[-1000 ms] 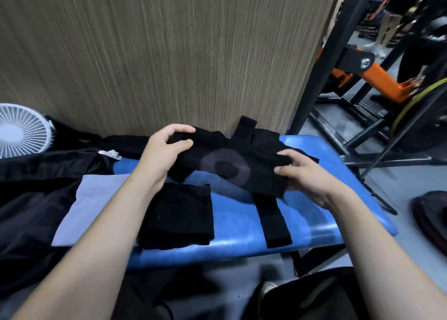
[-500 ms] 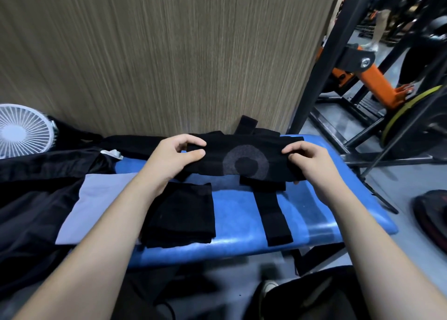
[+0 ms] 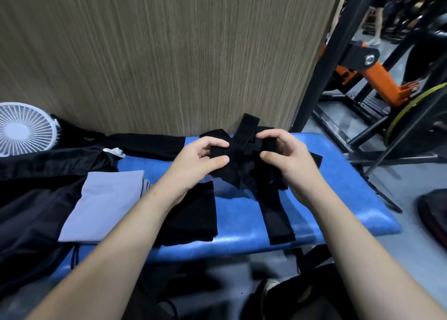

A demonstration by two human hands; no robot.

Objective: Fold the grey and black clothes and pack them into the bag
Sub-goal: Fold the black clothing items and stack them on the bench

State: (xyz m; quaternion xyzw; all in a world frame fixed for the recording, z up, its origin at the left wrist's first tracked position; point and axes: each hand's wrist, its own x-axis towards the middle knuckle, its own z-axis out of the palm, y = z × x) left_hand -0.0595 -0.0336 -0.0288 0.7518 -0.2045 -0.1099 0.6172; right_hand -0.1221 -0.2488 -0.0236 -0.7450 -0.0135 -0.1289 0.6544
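Head view looks down at a blue padded counter (image 3: pixel 242 225) that stands against a brown wall (image 3: pixel 169 53). Both hands are up over the middle of the counter, close together. The left hand (image 3: pixel 200 157) has its fingers and thumb curled round one side of a bunched black cloth with straps (image 3: pixel 244 172). The right hand (image 3: pixel 285 160) grips the other side of the same cloth, with its thumb pointing toward the left hand. One strap (image 3: pixel 278 213) hangs down from the cloth and lies on the blue pad, reaching near the front edge. Another strap end (image 3: pixel 249 123) sticks up behind the hands, near the wall.

Just left of the held cloth, a folded black piece (image 3: pixel 193 213) lies flat on the counter, partly under the left arm. Beside it, farther left, lies a folded grey piece (image 3: pixel 106 203). The two folded pieces touch. More black clothes (image 3: pixel 36 198) are spread over the left end of the counter and hang down past it. A white fan (image 3: pixel 24 128) sits at the far left by the wall.

On the right stands gym gear with black bars and an orange part (image 3: pixel 377 77). A dark bag (image 3: pixel 309 298) sits on the floor below the counter, near the right arm. It is blurry, so I cannot tell if it is open.
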